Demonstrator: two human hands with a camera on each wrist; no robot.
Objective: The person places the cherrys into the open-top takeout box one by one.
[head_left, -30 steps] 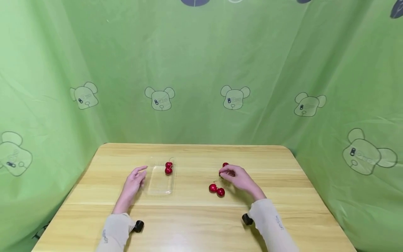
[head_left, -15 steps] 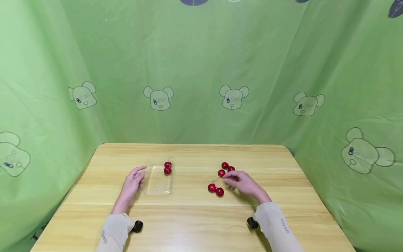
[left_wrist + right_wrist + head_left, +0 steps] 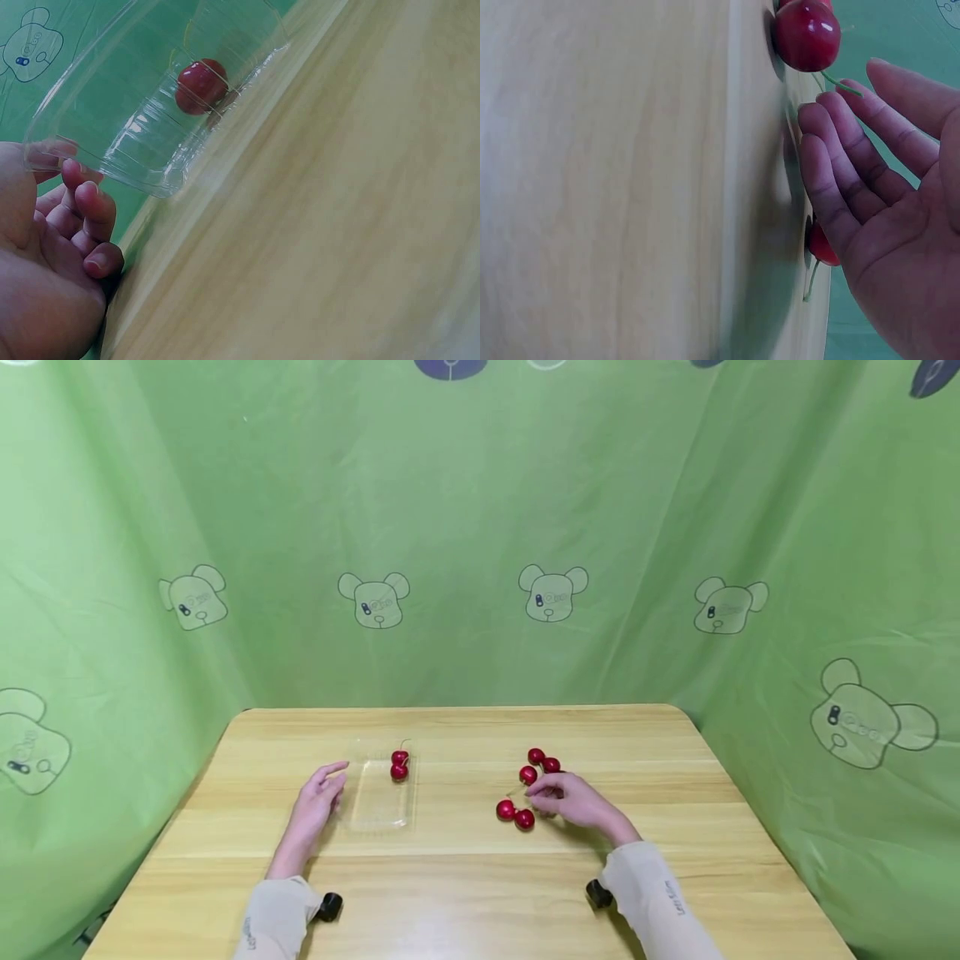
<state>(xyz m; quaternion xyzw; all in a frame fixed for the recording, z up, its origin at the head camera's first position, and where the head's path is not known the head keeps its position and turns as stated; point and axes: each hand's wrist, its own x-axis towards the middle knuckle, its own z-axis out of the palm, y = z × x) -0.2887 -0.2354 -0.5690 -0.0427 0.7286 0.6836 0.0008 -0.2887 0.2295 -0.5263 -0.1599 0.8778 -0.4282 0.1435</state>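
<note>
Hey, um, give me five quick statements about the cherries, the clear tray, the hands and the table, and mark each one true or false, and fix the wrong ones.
1. Two cherries lie in the clear tray. True.
2. The left hand is gripping a cherry. False: it holds no cherry and is beside the tray.
3. At least five loose cherries lie outside the tray. True.
4. The right hand is over the tray. False: it is by the loose cherries.
5. The tabletop is plain white. False: it has a pale wood grain.
</note>
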